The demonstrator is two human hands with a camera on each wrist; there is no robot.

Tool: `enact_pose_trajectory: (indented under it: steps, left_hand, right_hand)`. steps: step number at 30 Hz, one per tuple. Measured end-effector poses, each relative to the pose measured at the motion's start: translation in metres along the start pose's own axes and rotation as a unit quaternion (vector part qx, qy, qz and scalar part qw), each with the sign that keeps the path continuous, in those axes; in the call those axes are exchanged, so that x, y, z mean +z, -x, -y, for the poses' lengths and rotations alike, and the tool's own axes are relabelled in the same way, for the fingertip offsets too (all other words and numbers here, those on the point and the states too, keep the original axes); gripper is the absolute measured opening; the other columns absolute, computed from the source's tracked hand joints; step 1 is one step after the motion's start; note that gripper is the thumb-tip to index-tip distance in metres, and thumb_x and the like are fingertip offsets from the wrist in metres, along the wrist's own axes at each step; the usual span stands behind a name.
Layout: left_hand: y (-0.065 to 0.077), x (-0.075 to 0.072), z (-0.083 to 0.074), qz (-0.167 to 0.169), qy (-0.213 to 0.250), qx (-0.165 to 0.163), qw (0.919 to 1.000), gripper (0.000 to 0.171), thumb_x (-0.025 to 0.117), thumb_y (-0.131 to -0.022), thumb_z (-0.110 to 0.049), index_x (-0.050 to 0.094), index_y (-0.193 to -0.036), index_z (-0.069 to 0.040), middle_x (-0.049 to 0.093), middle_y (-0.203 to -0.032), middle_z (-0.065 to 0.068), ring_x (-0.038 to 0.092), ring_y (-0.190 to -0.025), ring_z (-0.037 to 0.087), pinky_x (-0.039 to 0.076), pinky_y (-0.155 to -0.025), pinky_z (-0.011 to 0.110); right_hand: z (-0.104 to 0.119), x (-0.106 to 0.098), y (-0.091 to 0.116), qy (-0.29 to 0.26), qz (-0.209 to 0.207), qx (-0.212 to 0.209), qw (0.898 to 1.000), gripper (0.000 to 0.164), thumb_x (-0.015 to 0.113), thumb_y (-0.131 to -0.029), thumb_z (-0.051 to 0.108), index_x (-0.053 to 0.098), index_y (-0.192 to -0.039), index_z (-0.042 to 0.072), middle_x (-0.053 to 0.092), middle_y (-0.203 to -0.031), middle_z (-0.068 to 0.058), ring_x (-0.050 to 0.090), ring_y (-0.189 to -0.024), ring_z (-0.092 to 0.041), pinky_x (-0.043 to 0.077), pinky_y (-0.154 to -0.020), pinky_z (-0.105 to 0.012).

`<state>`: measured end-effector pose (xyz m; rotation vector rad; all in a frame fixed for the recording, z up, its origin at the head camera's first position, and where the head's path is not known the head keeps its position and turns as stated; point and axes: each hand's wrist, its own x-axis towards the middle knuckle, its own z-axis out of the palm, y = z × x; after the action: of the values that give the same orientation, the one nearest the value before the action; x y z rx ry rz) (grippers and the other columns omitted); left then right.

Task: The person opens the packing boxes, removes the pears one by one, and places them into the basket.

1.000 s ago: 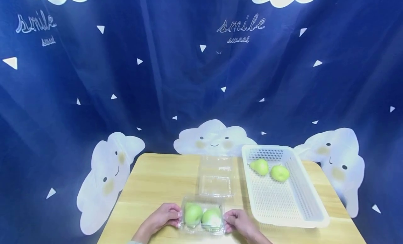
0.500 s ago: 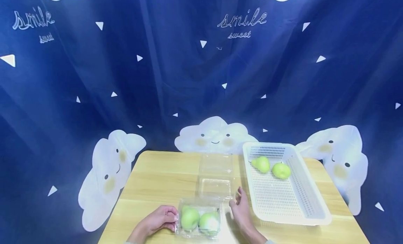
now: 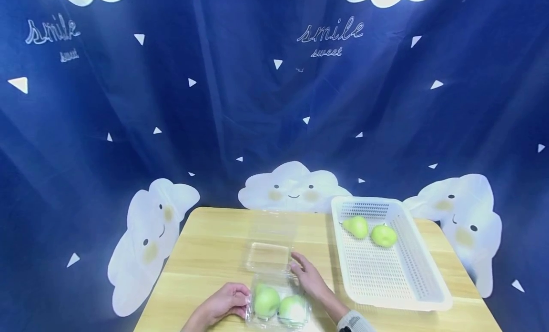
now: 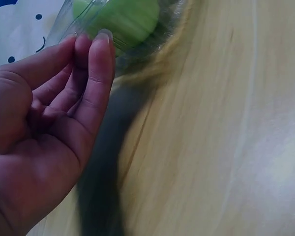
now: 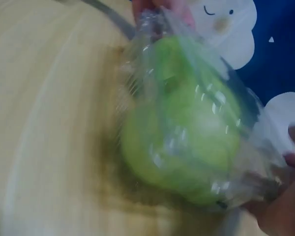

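Only the head view shows the basket [image 3: 377,277]; our left hand [image 4: 49,105] pinches the clear box [image 3: 279,299]; our right hand [image 3: 310,276], we cannot tell.

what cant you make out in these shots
Left wrist view: the top edge cuts off most of the clear rectangular plastic box.
Right wrist view: blur and glare smear the outlines of the two pale green pears inside; the right edge crops the right hand.
Head view: too small to tell whether that hand touches the open clear plastic container.
Head view: the white perforated plastic basket hides its own far outer wall.
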<state>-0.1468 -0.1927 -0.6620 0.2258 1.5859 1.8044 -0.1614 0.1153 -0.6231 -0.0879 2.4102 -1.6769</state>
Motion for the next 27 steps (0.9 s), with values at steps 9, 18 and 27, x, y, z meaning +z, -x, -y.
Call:
enact_pose_trajectory:
  steps: [9, 18, 27]
  left_hand:
    - [-0.006, 0.008, 0.001, -0.048, 0.017, 0.009, 0.9987, 0.021, 0.066, -0.096, -0.008, 0.062, -0.109, 0.008, 0.065, -0.089, 0.001, 0.066, -0.077, 0.009, 0.063, -0.073, 0.023]
    - [-0.006, 0.011, 0.009, -0.049, 0.023, 0.013, 0.9984, 0.017, 0.064, -0.097, -0.006, 0.063, -0.108, 0.008, 0.065, -0.089, 0.001, 0.065, -0.078, 0.008, 0.062, -0.072, 0.023]
    - [-0.026, 0.014, 0.005, -0.058, 0.019, 0.009, 0.9981, 0.021, 0.065, -0.097, -0.009, 0.064, -0.110, 0.008, 0.067, -0.091, 0.003, 0.067, -0.080, 0.011, 0.063, -0.075, 0.024]
  right_hand:
    - [0.006, 0.000, -0.011, 0.079, 0.006, -0.020, 0.997, 0.064, 0.042, -0.108, 0.051, 0.045, -0.154, 0.005, 0.054, -0.149, -0.030, 0.058, -0.130, -0.053, 0.048, -0.106, -0.070]
    - [0.007, -0.004, 0.021, 0.039, -0.056, 0.045, 0.997, 0.072, 0.050, -0.108, 0.038, 0.029, -0.154, -0.013, 0.041, -0.152, -0.040, 0.051, -0.134, -0.057, 0.049, -0.108, -0.065]
    - [0.005, -0.016, 0.042, 0.111, -0.091, 0.029, 0.989, 0.065, 0.061, -0.102, 0.023, 0.036, -0.151, -0.012, 0.039, -0.155, -0.038, 0.048, -0.137, -0.056, 0.043, -0.112, -0.068]
